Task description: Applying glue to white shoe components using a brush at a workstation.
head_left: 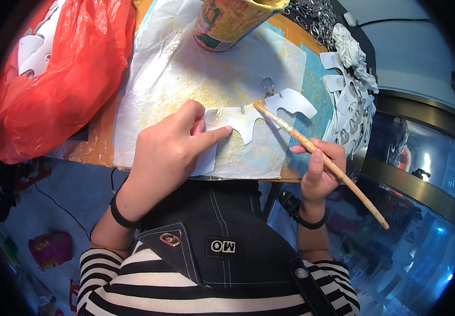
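Observation:
A white cut-out piece (pixel 244 126), with slots along its far edge and a curved outline, lies on the pasty white sheet (pixel 153 79). It looks like card or stiff paper. My left hand (pixel 167 145) holds the piece at its left end, index finger stretched along it and the other fingers curled. A wooden-handled brush (pixel 304 141) is pinched in my right hand (pixel 323 167). The yellowed bristle tip meets the piece near its far edge. Just beyond that edge is a metal ring (pixel 268 85); whether it is fastened to the piece, I cannot tell.
A yellow paste-smeared tub (pixel 232 23) stands at the back. On the left, a red plastic bag (pixel 80 84) holds white pieces. Many white cut-outs (pixel 347 108) pile up at the right edge, near a crumpled white cloth (pixel 349 50) and metal rings (pixel 311 18).

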Available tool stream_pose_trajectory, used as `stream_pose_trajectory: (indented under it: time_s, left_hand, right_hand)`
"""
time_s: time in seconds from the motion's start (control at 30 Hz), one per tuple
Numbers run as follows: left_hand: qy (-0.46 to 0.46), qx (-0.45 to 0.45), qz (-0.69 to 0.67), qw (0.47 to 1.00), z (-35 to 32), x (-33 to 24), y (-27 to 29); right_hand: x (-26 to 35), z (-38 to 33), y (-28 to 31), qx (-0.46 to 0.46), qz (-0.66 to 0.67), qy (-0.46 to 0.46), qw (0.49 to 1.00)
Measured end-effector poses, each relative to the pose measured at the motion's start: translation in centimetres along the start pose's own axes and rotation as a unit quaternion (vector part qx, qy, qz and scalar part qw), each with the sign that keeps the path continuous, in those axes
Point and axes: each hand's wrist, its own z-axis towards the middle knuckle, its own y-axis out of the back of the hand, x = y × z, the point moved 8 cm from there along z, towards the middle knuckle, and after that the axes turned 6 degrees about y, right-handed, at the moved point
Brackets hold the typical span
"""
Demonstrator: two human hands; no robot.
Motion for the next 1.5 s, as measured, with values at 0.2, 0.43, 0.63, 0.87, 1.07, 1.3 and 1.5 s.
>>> stream_pose_trajectory:
  time_s: [0.2, 0.43, 0.63, 0.87, 1.07, 1.3, 1.5]
  left_hand:
    - [-0.005, -0.001, 0.007, 1.0, -0.2, 0.0, 0.0]
    - [-0.003, 0.0, 0.008, 1.0, 0.0, -0.1, 0.0]
    - [-0.002, 0.005, 0.009, 1.0, 0.0, -0.1, -0.1]
    - [0.0, 0.006, 0.01, 1.0, 0.0, 0.0, -0.2]
    - [-0.003, 0.003, 0.012, 1.0, 0.0, 0.0, -0.2]
    - [0.002, 0.004, 0.007, 1.0, 0.0, 0.0, -0.1]
    - [0.0, 0.003, 0.007, 1.0, 0.0, -0.1, -0.1]
  right_hand:
    - [0.3, 0.0, 1.7, -0.011, -0.014, 0.007, 1.0]
    - [0.3, 0.0, 0.2, 0.021, -0.034, 0.024, 0.999]
    - [1.1, 0.3, 0.9, -0.005, -0.128, 0.086, 0.988]
    - [1.2, 0.1, 0.4, 0.042, -0.129, 0.087, 0.987]
    - [1.6, 0.7, 0.2, 0.039, -0.122, 0.126, 0.984]
    - [1.9, 0.6, 0.7, 0.051, -0.116, 0.127, 0.984]
    - [1.8, 0.9, -0.7, 0.055, -0.084, 0.146, 0.984]
